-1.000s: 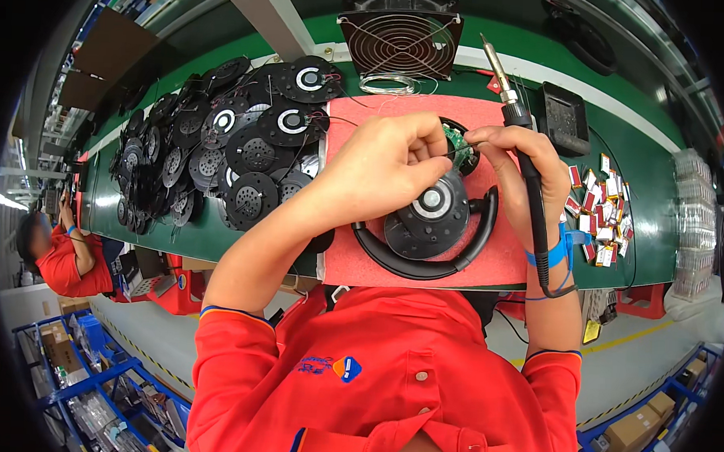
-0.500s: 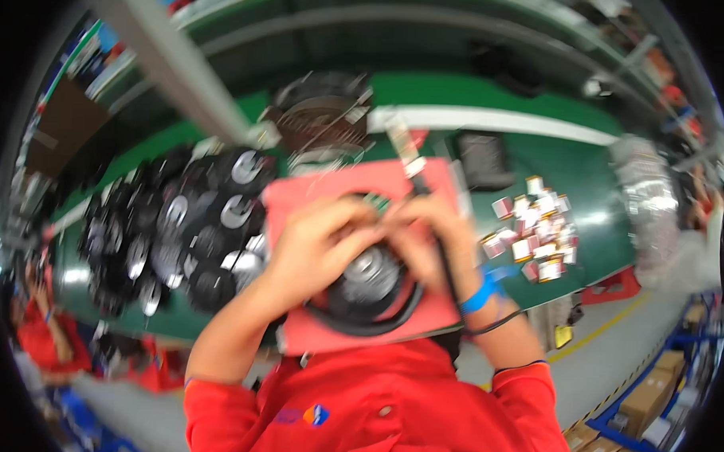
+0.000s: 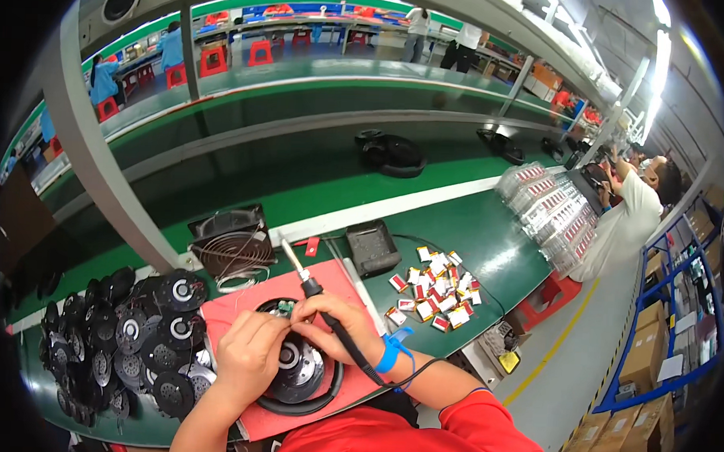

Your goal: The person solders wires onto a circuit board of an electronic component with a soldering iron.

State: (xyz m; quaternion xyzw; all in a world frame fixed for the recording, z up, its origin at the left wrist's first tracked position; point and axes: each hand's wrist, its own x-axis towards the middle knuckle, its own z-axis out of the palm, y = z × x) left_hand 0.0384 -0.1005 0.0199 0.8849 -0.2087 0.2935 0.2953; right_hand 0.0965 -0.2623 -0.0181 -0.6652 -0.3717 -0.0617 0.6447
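Headphone [image 3: 339,384] lies on the pink mat [image 3: 219,311], directly before the person, headband curving nearest the body. Mat presumably cushions it against the green tabletop [image 3: 489,250]. Green circuit board [image 3: 285,306] shows at its far side, just beyond the fingertips.

Left hand [image 3: 250,353]: thumb and fingers pressed together over the headphone; cannot tell whether a wire lies between. Right hand [image 3: 338,326]: thumb and forefinger meet near the left fingertips, soldering iron [image 3: 309,285] cradled across the hand, tip away from the skin. Likely held so to free the fingertips without setting the iron down. Battery cells [image 3: 439,291] lie right, speaker discs [image 3: 130,345] left, both seemingly within reach.

Versus 1.0 s ago: view has swung up and right; far workstations now show, the red-shirted co-worker at left is gone. Both hands remain at the board; the dark wire is no longer distinguishable.
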